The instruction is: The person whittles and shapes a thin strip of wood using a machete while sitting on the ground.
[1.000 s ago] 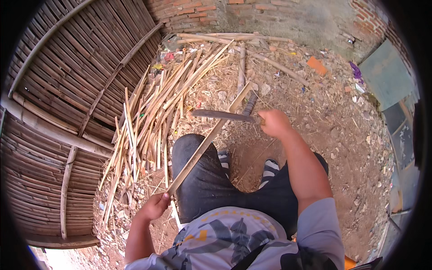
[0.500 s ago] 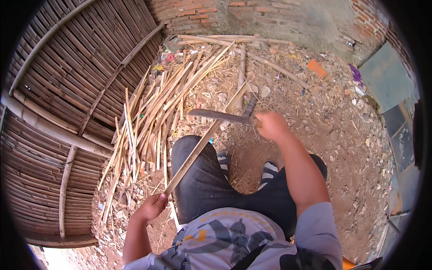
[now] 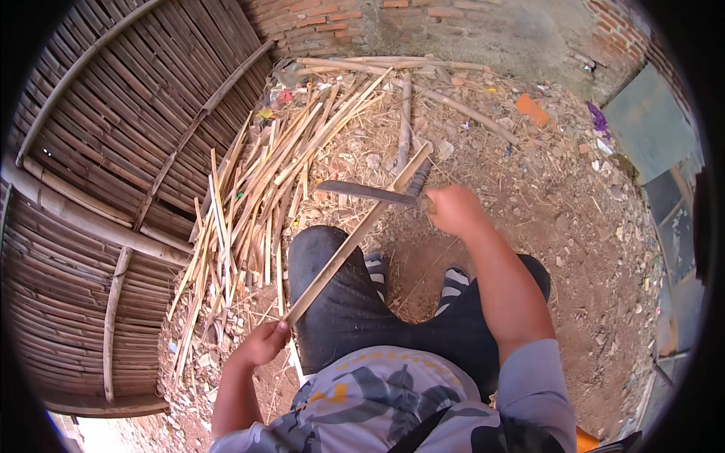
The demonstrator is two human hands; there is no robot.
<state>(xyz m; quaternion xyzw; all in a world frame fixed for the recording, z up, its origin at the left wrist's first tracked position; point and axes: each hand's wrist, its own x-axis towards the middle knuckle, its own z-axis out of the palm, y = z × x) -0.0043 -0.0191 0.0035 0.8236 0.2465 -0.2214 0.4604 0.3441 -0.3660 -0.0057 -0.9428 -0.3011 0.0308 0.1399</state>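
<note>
My left hand [image 3: 264,343] grips the lower end of a split bamboo strip [image 3: 332,264], thumb on top. The strip slants up and away to the right, past my left knee. In my right fist [image 3: 451,211] is the handle of a machete, hidden by the fingers. Its dark blade [image 3: 362,190] points left and crosses over the strip near the far end. Just beyond the fist stands a dark, ribbed, wrapped-looking piece [image 3: 418,178], close to the strip's far tip; what it belongs to I cannot make out.
A heap of bamboo strips [image 3: 260,196] lies on the left, beside a slatted bamboo wall [image 3: 128,113]. Poles [image 3: 468,117] rest on the littered ground towards the brick wall [image 3: 453,30]. Flat panels [image 3: 649,124] lean at the right. My knees and feet are below the blade.
The bamboo strip has shifted a little to the right under the blade, my left hand moving with it. The machete and right hand have barely moved.
</note>
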